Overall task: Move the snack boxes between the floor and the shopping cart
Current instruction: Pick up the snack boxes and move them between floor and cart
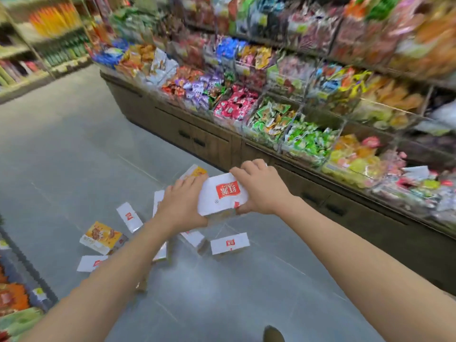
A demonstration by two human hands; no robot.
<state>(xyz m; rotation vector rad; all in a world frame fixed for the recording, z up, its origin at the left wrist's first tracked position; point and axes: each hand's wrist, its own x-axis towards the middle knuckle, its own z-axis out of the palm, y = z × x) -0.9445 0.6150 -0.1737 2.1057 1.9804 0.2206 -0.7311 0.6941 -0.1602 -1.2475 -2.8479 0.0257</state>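
Observation:
Both hands hold one white snack box (223, 195) with a red logo above the floor. My left hand (183, 203) grips its left end and my right hand (259, 186) grips its right end. Several more snack boxes lie scattered on the grey floor below: a yellow-fronted box (102, 236), a white box (129, 217), another white box (230, 243), a white box (91, 263) by my left forearm and a yellow-topped box (195, 171) beyond my left hand. Some boxes are partly hidden by my left arm. No shopping cart is in view.
A long wooden display counter (212, 141) with clear bins of wrapped sweets runs along the right. Shelves of bottles (59, 40) stand at the far left. A low shelf edge (22, 287) borders the lower left. A shoe tip (272, 334) shows at the bottom.

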